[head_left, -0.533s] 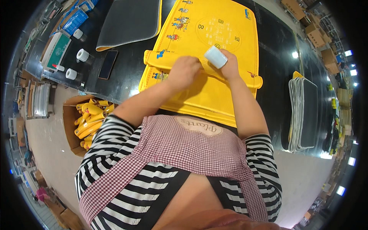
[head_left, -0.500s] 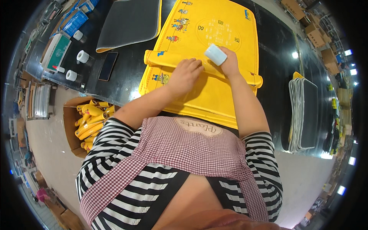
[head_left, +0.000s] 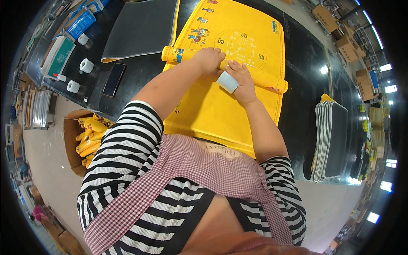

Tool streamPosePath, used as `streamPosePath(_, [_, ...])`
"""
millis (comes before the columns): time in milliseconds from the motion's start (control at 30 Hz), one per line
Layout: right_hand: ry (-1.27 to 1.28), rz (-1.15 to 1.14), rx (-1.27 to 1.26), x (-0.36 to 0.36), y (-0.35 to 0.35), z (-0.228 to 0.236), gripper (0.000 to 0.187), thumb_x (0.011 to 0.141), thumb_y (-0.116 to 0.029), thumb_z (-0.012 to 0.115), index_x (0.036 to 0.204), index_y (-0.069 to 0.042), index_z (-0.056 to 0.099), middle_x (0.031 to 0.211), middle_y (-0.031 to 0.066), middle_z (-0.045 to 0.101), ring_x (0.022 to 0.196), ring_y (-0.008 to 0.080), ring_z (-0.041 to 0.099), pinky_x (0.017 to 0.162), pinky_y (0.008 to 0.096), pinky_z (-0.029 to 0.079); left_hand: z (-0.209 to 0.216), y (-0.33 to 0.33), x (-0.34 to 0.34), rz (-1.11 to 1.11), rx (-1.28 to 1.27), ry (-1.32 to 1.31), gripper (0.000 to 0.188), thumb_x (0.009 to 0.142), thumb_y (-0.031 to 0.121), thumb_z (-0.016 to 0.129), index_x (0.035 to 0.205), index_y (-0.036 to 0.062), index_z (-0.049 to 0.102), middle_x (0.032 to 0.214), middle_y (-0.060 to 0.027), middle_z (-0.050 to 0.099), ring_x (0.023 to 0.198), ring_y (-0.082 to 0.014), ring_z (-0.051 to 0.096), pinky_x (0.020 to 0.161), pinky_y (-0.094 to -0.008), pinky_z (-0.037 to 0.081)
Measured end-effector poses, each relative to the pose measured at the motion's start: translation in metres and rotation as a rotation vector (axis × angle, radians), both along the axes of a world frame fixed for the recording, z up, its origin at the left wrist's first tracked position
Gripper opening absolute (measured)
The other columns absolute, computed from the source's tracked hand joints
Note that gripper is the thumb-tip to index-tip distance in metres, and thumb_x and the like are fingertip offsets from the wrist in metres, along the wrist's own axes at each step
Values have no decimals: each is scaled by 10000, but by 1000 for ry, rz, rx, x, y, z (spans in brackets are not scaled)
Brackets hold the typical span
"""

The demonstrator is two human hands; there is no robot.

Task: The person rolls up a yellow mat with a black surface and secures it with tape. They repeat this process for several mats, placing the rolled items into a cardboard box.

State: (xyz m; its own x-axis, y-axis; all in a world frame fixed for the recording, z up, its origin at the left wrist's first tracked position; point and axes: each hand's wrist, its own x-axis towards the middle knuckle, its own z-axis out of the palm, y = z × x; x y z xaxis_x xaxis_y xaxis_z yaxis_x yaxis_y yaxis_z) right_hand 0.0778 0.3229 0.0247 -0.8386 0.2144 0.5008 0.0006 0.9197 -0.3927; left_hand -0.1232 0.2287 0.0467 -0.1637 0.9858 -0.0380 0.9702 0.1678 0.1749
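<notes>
The yellow mat (head_left: 255,25), its near end rolled up, lay over yellow sheeting (head_left: 210,121) on the black table (head_left: 299,110). The left hand (head_left: 209,60) grasped the roll (head_left: 268,81); the right hand (head_left: 241,81) rested there, clutching tape (head_left: 227,82). Leftward lay a phone (head_left: 114,79); rightward, stacked mats (head_left: 331,138).

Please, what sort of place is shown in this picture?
Probably a workshop or packing area: a black tabletop, a brown cardboard box holding yellow rolls, and a stack of dark grey, pale-edged mats.
</notes>
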Motion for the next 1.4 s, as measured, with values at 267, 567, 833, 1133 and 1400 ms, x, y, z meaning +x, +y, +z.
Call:
streamPosePath(267, [-88,-47,-778,168,-66,-25,407,961,-211,749,1328,-43,696,1140,87,750,1043,213,721,933,346,570,23,-22,2,137,19,-154,651,861,584,775,1212,49,659,1240,-183,684,1187,-393,646,1005,-487,516])
streamPosePath(567, [-433,-1132,-1024,407,22,-44,312,1013,-198,454,1043,36,658,741,106,670,515,173,612,438,260,437,105,-246,28,577,608,-738,662,836,473,877,1251,8,655,1192,-182,710,1121,-273,694,962,-363,543])
streamPosePath(833, [-158,-1286,-871,382,-14,-62,498,1089,-419,428,886,2,601,711,75,527,615,203,479,609,335,405,6,-456,-19,995,1488,-383,944,837,124,870,1582,75,293,1287,-118,604,1137,-225,626,983,-368,537])
streamPosePath(1133, [-296,-1168,-963,437,78,-120,612,1084,-456,495,1260,102,677,1107,216,711,980,341,680,910,468,529,-77,-582,-36,2184,803,162,815,839,381,842,1529,135,485,1474,-303,501,1341,-449,525,1137,-515,434])
streamPosePath(1400, [-34,-1202,-1387,417,48,-92,440,999,-461,681,1047,-23,696,834,79,646,754,177,628,729,354,511,-69,-366,25,929,832,-142,243,890,255,766,1036,65,803,1079,-182,707,1065,-396,646,972,-470,520])
